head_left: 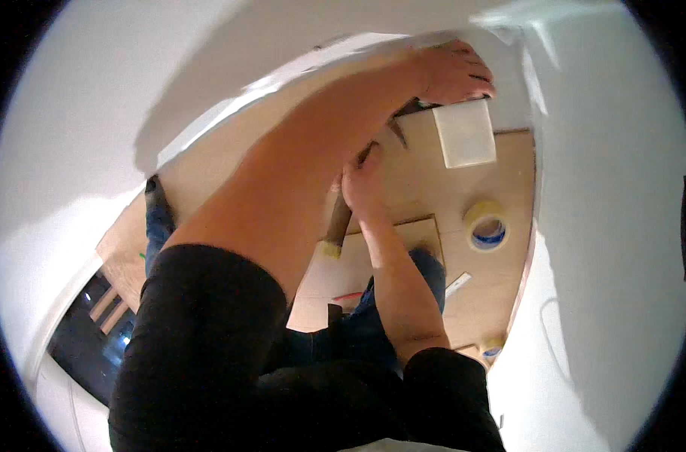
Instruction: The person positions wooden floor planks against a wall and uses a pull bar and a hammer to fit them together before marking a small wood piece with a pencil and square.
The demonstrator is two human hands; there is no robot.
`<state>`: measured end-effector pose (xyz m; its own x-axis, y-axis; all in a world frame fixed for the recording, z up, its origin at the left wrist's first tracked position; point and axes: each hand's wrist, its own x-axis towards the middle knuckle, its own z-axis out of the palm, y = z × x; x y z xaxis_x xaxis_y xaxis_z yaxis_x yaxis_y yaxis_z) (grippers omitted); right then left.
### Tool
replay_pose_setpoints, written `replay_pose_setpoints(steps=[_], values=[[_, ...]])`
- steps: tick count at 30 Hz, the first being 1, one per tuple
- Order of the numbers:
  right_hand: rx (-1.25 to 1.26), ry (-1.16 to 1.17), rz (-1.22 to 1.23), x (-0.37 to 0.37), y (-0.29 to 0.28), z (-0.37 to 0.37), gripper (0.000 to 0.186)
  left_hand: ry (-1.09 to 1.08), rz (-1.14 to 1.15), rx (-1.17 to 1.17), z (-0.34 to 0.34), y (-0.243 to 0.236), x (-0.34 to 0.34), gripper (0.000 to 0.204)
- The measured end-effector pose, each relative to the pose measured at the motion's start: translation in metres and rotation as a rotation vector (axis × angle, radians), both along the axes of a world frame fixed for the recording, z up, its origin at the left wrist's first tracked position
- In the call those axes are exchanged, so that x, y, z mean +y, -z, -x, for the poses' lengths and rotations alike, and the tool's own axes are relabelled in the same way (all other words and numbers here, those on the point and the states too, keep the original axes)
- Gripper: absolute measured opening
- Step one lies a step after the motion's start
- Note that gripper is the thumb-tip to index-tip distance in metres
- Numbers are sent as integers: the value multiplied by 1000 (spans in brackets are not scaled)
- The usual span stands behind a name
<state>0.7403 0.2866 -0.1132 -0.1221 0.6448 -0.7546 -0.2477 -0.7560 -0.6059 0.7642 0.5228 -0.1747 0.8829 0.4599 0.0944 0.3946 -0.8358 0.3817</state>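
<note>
Has left hand (456,74) at the far edge of a block (466,139), right hand (364,184) nearer and leftward, around a tool handle (338,220). On the floor (509,177), has a tape roll (478,213) nearer than the block, then a strip (457,284); at near right, a second roll (492,349).

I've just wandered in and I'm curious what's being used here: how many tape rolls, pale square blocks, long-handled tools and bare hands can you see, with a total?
Tape rolls: 2 (larger-looking roll, smaller-looking roll)
Pale square block: 1
Long-handled tool: 1
Bare hands: 2 (left hand, right hand)
Total: 6
</note>
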Motion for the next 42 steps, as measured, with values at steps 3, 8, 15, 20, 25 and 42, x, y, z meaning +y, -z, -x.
replay_pose_setpoints(steps=[3, 8, 15, 20, 25, 42], values=[[-112, -16, -302, -6, 37, -3, 42, -29, -43, -12, -3, -12, -6, 32], [-147, -19, -447, 7, 76, -5, 45, -374, -209, -111, 39, -79, -59, 40], [-171, -150, -185, 14, 32, -3, 53, -764, 34, 143, 269, -237, -282, 54], [-801, -376, -536, -11, 9, 1, 69, -1415, 75, 326, 355, -398, -467, 46], [-1206, -814, -630, -45, 2, -24, 81, -1664, -686, 3, 362, -576, -578, 53], [-1493, -1086, -1023, -112, -163, -29, 58, -1378, -1184, -94, 313, -798, -830, 65]])
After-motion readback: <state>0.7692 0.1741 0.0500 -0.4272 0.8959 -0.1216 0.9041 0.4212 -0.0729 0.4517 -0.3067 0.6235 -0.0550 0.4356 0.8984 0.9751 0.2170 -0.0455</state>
